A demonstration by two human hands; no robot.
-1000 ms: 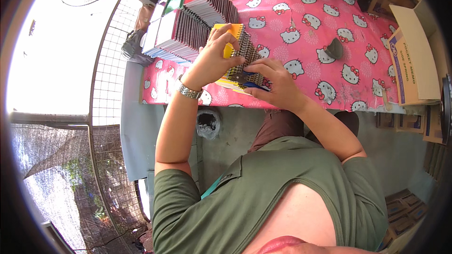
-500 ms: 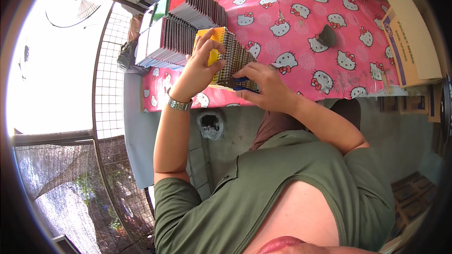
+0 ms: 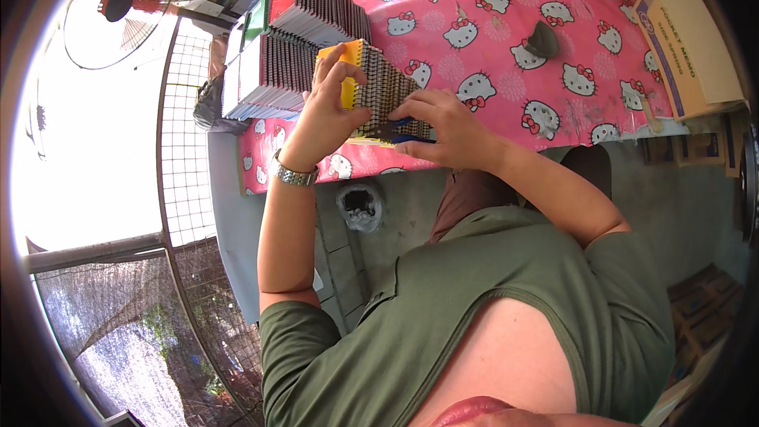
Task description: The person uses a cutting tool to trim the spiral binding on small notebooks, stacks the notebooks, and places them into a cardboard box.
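Observation:
A stack of small spiral notebooks (image 3: pixel 387 83) with a yellow cover (image 3: pixel 348 93) at its left end sits near the table's front edge, its wire coils facing up and toward me. My left hand (image 3: pixel 324 115) holds the stack's left end, fingers over the yellow cover and thumb at the coils. In my right hand (image 3: pixel 455 130) is a pair of pliers (image 3: pixel 385 132) with dark jaws and blue handles. The fingers and thumb hold the handles apart. The jaws point left, by the coils at the stack's near side; whether they touch a wire I cannot tell.
Behind my left hand stand stacks of dark-coiled notebooks (image 3: pixel 277 67) and red-covered ones (image 3: pixel 324 8). A dark green object (image 3: pixel 541 39) lies on the pink patterned tablecloth (image 3: pixel 506 55). An open cardboard box (image 3: pixel 672 47) stands at right, a fan (image 3: pixel 118 1) at far left.
The pliers have moved slightly left along the near side of the stack, and their handles look wider apart. My left hand stays on the yellow cover. The whole view has shifted a little.

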